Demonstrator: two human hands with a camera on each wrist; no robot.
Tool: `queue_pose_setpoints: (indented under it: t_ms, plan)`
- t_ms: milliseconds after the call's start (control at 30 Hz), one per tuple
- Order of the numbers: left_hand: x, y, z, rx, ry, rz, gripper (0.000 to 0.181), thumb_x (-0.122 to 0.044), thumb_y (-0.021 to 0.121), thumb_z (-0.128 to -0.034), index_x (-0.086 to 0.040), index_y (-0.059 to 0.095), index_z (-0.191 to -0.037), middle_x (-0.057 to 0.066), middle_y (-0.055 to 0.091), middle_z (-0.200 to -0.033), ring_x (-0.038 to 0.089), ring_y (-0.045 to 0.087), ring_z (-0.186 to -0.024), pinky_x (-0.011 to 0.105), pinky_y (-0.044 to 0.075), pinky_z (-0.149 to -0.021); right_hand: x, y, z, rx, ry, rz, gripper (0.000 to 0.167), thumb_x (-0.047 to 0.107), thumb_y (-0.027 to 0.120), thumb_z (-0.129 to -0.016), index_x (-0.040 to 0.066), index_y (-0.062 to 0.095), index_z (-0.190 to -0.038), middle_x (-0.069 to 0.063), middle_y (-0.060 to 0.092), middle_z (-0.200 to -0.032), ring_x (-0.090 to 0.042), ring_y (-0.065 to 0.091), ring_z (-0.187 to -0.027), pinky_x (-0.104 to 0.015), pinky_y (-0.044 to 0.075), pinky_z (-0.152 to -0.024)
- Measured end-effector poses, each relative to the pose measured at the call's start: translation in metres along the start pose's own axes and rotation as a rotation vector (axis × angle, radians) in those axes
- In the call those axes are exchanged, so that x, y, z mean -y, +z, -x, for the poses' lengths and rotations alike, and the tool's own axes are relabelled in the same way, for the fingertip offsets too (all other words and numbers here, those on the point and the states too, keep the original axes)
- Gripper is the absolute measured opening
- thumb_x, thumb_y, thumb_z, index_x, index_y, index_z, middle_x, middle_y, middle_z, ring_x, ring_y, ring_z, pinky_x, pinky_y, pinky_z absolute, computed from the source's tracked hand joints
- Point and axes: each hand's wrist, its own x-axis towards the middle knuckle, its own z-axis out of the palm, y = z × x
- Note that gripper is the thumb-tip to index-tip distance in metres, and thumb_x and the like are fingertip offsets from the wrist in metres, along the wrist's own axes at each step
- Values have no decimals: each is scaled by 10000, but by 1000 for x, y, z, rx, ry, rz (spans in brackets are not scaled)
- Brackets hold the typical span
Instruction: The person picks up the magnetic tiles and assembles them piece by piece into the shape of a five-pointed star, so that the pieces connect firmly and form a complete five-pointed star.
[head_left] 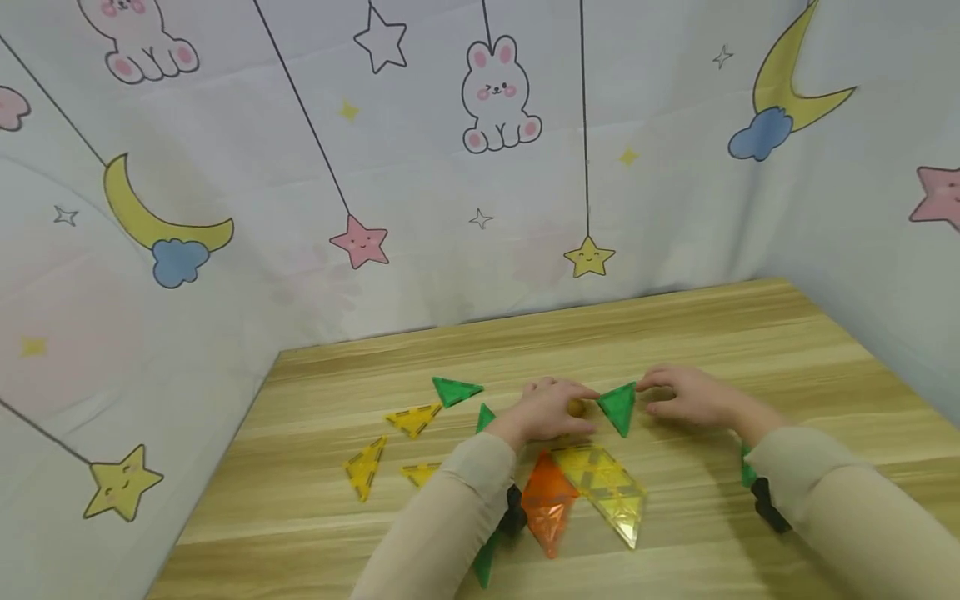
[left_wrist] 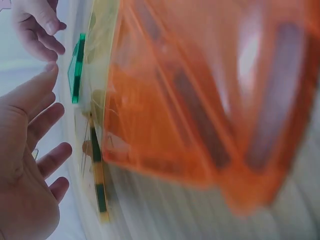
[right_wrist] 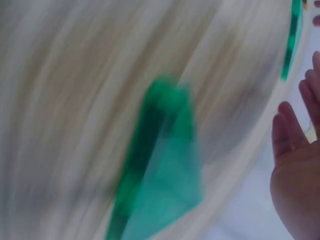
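Note:
A green triangular tile (head_left: 618, 408) lies flat between my two hands in the head view. My left hand (head_left: 551, 410) is at its left corner, index fingertip at or very near the tile. My right hand (head_left: 686, 395) reaches its right corner with the index finger; contact is hard to tell. In the left wrist view the left hand (left_wrist: 25, 145) has its fingers spread and grips nothing. Just below both hands lie joined-looking clear yellow triangles (head_left: 600, 479) and, beside them, orange triangles (head_left: 551, 500). A yellow piece (head_left: 576, 407) shows partly under the left hand.
Left of the left arm lie loose yellow triangles (head_left: 364, 468) and a green triangle (head_left: 456, 391). More green pieces (head_left: 486, 417) are partly covered by the left arm. Another green tile (right_wrist: 167, 185) is near the right wrist. A patterned curtain (head_left: 450, 183) stands behind the wooden table (head_left: 712, 325).

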Motion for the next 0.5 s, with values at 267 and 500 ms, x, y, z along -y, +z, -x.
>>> queue_pose_setpoints:
  t_ms: [267, 500]
  plan:
    - [-13, 9, -10, 10, 1, -103, 426, -369, 539, -949, -312, 489, -1367, -148, 422, -1398, 204, 384, -1220, 364, 262, -894, -30, -20, 43, 17, 74, 10, 469, 319, 695, -842, -3, 614, -1173, -187, 537, -1177, -432, 473, -1094, -546, 408, -856]
    - [-15, 7, -12, 17, 12, -164, 384, -429, 503, -952, -333, 539, -1322, -160, 445, -1349, 163, 403, -1117, 327, 258, -823, -48, -30, 82, 0, 134, 101, 564, 435, 759, -745, 23, 627, -1106, -112, 547, -1085, -348, 520, -1001, -489, 434, -809]
